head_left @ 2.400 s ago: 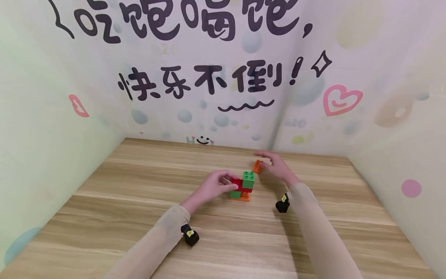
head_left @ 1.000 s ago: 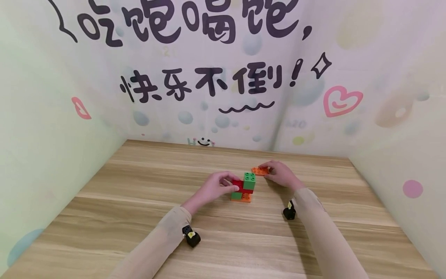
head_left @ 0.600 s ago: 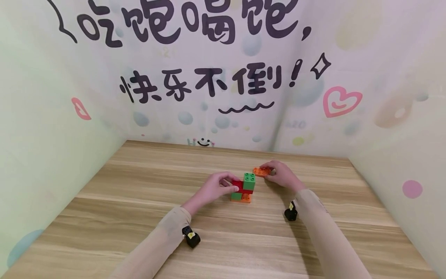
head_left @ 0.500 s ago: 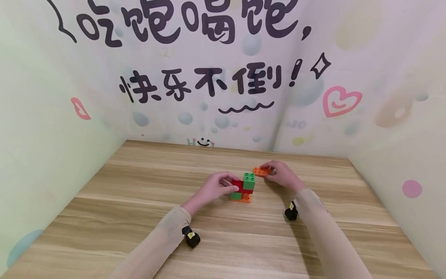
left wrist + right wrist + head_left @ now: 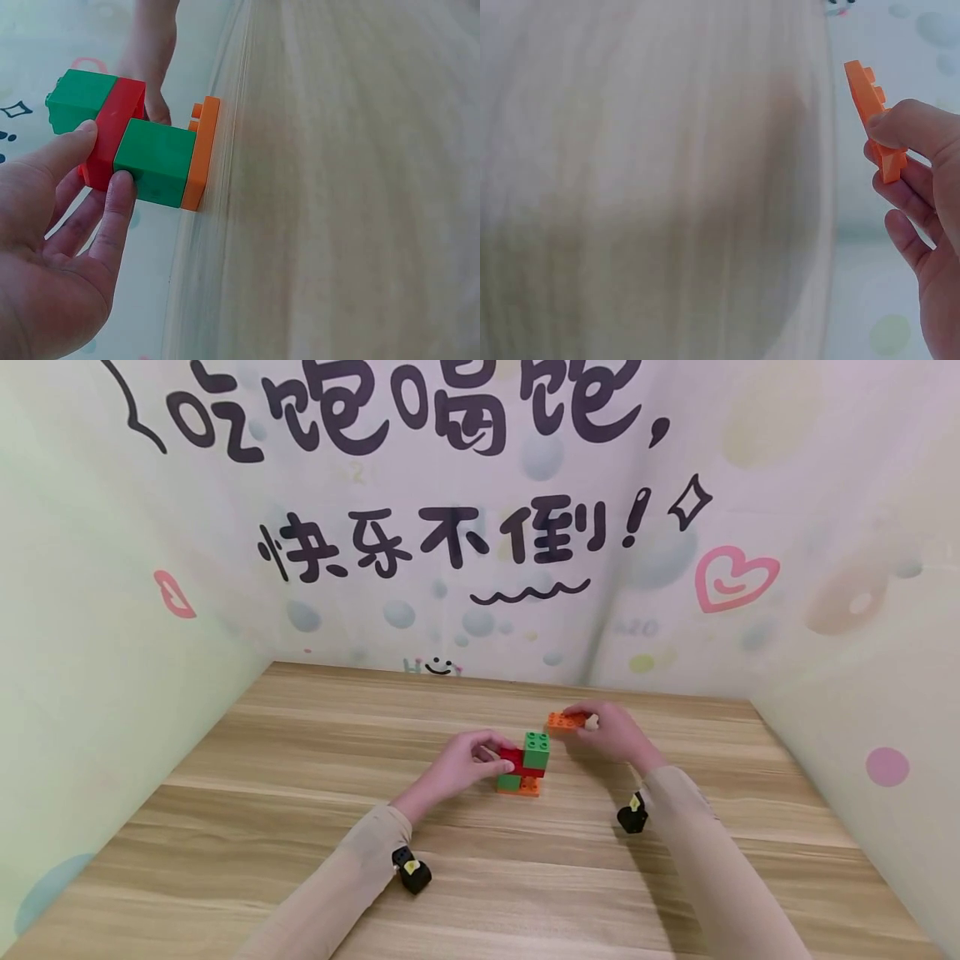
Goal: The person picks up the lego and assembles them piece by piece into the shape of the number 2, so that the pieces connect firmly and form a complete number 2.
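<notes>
A small stack of toy building bricks stands on the table: a flat orange brick [image 5: 201,161] at the bottom, a green brick [image 5: 155,161] on it, a red brick [image 5: 116,131] across that, and another green brick [image 5: 536,752] on top at the right. My left hand [image 5: 468,758] grips the red brick from the left, thumb on its near side and fingers around the far side. Behind the stack and to its right, my right hand [image 5: 613,731] pinches a second flat orange brick [image 5: 865,97] at one end, thumb on its studded side; that end is partly covered.
The wooden table [image 5: 300,827] meets a printed cloth backdrop [image 5: 420,610] close behind the right hand. Cloth walls rise at both sides. Black wrist cameras hang below the left [image 5: 411,870] and right [image 5: 632,814] sleeves.
The right hand has taken hold of the loose orange brick, which has turned from lengthwise to sideways and now sits slightly higher and farther right. The left hand and stack stay in place.
</notes>
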The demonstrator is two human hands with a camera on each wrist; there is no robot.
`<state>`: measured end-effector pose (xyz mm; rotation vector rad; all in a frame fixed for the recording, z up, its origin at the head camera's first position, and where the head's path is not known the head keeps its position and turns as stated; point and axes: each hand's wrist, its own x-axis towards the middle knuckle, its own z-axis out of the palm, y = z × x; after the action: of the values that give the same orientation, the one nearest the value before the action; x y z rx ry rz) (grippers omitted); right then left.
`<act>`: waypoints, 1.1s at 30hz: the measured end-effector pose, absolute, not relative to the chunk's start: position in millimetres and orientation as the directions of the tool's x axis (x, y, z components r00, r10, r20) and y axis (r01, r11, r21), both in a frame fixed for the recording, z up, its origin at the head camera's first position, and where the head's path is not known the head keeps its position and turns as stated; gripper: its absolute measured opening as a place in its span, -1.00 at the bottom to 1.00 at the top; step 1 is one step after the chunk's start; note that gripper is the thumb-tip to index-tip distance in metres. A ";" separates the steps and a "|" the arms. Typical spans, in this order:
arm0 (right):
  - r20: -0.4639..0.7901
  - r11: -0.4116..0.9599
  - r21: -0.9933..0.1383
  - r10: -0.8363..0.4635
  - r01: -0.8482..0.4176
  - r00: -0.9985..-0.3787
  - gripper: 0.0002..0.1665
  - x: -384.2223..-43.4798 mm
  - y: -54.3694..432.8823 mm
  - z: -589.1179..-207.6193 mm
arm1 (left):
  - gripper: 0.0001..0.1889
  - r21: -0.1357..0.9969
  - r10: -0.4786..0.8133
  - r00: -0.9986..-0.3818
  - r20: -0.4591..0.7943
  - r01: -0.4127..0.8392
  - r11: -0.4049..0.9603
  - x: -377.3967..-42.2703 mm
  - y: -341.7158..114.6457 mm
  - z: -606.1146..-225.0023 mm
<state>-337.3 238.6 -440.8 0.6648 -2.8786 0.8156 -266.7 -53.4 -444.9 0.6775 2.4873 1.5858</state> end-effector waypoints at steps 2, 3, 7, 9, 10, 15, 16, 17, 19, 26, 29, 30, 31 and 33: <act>0.205 0.757 -0.483 -0.390 -0.440 -0.898 -0.57 -336.4 237.7 -436.5 | -0.72 0.886 0.427 -0.893 0.139 0.305 0.350 -266.7 -53.5 -445.1; 0.217 0.752 -0.486 -0.391 -0.446 -0.894 -0.58 -336.1 237.3 -434.5 | -0.72 0.886 0.426 -0.894 0.137 0.303 0.350 -266.4 -53.6 -444.9; 0.256 0.743 -0.491 -0.375 -0.454 -0.891 -0.61 -334.4 234.3 -426.4 | -0.72 0.885 0.426 -0.894 0.140 0.306 0.350 -266.4 -53.8 -445.4; 0.277 0.730 -0.506 -0.366 -0.458 -0.889 -0.62 -332.4 232.7 -421.8 | -0.72 0.887 0.427 -0.893 0.143 0.307 0.345 -266.8 -53.9 -446.2; 0.284 0.724 -0.515 -0.362 -0.460 -0.888 -0.62 -331.1 231.8 -419.4 | -0.72 0.888 0.428 -0.892 0.145 0.308 0.341 -267.0 -53.9 -446.5; 0.341 0.693 -0.534 -0.349 -0.485 -0.873 -0.62 -321.0 226.0 -406.6 | -0.72 0.888 0.432 -0.888 0.154 0.316 0.334 -268.4 -54.1 -448.0; 0.355 0.690 -0.532 -0.344 -0.490 -0.870 -0.62 -319.1 224.4 -404.4 | -0.72 0.887 0.432 -0.889 0.154 0.317 0.336 -268.3 -54.1 -447.8; 0.369 0.688 -0.530 -0.340 -0.496 -0.865 -0.63 -316.7 222.6 -402.2 | -0.72 0.887 0.431 -0.889 0.153 0.316 0.338 -268.2 -54.3 -447.7; 0.396 0.677 -0.531 -0.334 -0.510 -0.856 -0.63 -312.5 219.4 -398.4 | -0.72 0.887 0.428 -0.892 0.148 0.311 0.340 -267.8 -54.5 -447.1; 0.446 0.617 -0.556 -0.346 -0.558 -0.826 -0.62 -293.9 205.8 -384.8 | -0.72 0.892 0.428 -0.892 0.145 0.305 0.334 -268.2 -54.7 -446.4; 0.460 0.603 -0.550 -0.358 -0.578 -0.812 -0.62 -287.5 200.1 -380.8 | -0.72 0.893 0.429 -0.892 0.143 0.303 0.332 -268.4 -54.9 -446.9; 0.463 0.604 -0.546 -0.360 -0.581 -0.810 -0.62 -285.8 198.7 -380.3 | -0.72 0.894 0.429 -0.892 0.142 0.302 0.331 -268.5 -54.9 -447.0; 0.465 0.601 -0.545 -0.363 -0.584 -0.807 -0.61 -284.1 197.1 -379.8 | -0.72 0.894 0.430 -0.891 0.143 0.303 0.330 -268.5 -54.8 -447.1; 0.466 0.596 -0.546 -0.368 -0.589 -0.805 -0.60 -281.0 194.4 -379.4 | -0.72 0.894 0.431 -0.891 0.143 0.303 0.329 -268.5 -54.6 -447.2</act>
<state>-281.0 194.4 -379.4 0.7793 -2.5225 1.0252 -268.5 -54.6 -447.2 0.6829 2.4609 1.6148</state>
